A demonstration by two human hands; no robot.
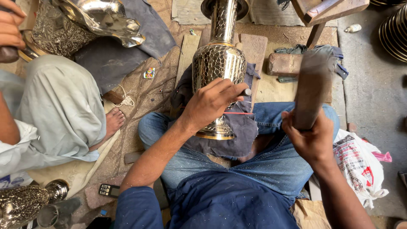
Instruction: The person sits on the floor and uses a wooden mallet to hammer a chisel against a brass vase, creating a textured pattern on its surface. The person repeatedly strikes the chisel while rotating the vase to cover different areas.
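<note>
A tall brass vase [219, 63] with a hammered scale pattern lies on a dark cloth [237, 135] across my lap, its neck pointing away from me. My left hand [210, 104] rests on the vase's body and pinches a thin metal punch [246, 92] against it. My right hand [311, 138] grips a heavy wooden mallet [313, 87], raised and blurred to the right of the vase. I sit cross-legged in blue jeans.
Another person in pale grey clothes [59, 110] sits at left, a hand [10, 25] by a large patterned brass vessel [80, 25]. Another brass vase [25, 203] and a small phone [109, 190] lie at lower left. A wooden block [283, 64] and a plastic bag [360, 165] are at right.
</note>
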